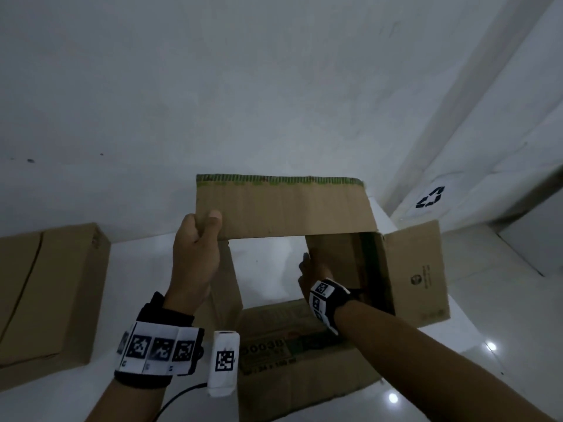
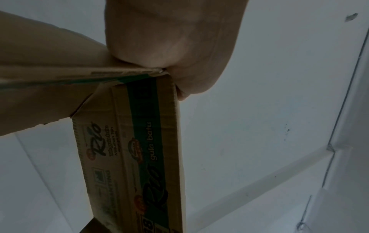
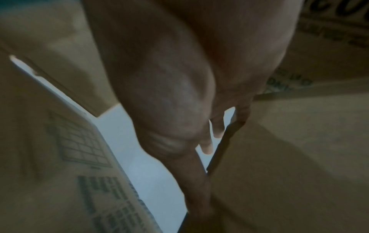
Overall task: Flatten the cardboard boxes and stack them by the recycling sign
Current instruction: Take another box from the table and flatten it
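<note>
Two brown cardboard boxes are seen on the pale glossy tiled floor (image 1: 502, 300). One open-ended brown cardboard box with green printing (image 1: 283, 205) is held up in the middle of the head view, with both ends open so the floor is seen straight through it. Its long axis runs left to right across the view, and its far panel stands roughly upright with a green-printed top edge. An unfolded end flap (image 1: 417, 269) is turned out toward the right, in the direction of the black recycling sign (image 1: 430, 197) on the white wall (image 1: 274, 86) at the corner.

The far panel's left end is pinched by the left hand (image 1: 195, 251), thumb on the near face and fingers curled behind; in the left wrist view the cardboard edge is gripped the same way by that hand (image 2: 175, 47). The right hand (image 1: 310, 269) is placed at the edge of the box's inner right wall, with fingers stretched along the cardboard; whether they curl round that edge cannot be told, since the right wrist view is blurred and dark.

A second closed brown cardboard box (image 1: 45, 293) lies well apart at the left, cut off by the frame edge. The held box's near panel is partly hidden by the forearms, and its print is hard to read.
</note>
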{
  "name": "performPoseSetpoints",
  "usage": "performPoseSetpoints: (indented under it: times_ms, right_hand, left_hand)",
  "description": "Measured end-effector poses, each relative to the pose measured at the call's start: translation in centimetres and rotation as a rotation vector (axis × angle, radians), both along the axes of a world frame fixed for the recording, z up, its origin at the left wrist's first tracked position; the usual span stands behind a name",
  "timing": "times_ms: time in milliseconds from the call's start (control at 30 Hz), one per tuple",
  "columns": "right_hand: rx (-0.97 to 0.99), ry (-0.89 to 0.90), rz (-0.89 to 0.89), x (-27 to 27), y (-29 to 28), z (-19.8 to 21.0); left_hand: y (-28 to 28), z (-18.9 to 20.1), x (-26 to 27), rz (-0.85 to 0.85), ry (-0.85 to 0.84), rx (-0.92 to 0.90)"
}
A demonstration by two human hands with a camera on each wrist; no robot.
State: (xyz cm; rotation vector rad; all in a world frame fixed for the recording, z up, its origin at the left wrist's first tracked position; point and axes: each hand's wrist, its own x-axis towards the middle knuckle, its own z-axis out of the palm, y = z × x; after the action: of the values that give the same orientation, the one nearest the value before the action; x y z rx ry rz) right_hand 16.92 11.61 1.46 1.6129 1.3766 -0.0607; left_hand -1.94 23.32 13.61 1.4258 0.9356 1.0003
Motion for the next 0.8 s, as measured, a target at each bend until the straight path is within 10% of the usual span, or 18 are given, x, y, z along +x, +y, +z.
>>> performPoseSetpoints:
  times_ms: [333, 467, 667, 800]
  right_hand:
    - [0.002, 0.0, 0.056, 3.9, 0.1, 0.3]
    - [0.383, 0.355, -0.256, 0.5, -0.9, 4.7]
    - [1.237, 0.619, -0.209, -1.1, -5.7, 10.3]
    - [1.302, 0.394, -0.293, 2.1, -7.2, 10.1]
  left_hand:
    - [-1.0, 0.8, 0.5, -0.031, -0.041, 0.007]
    - [-0.1, 0.2, -0.5, -0.007, -0.021, 0.006]
    - [1.7, -1.7, -3.4, 0.019, 0.005, -0.054]
    - [2.8, -2.7, -5.3, 0.015, -0.031, -0.172]
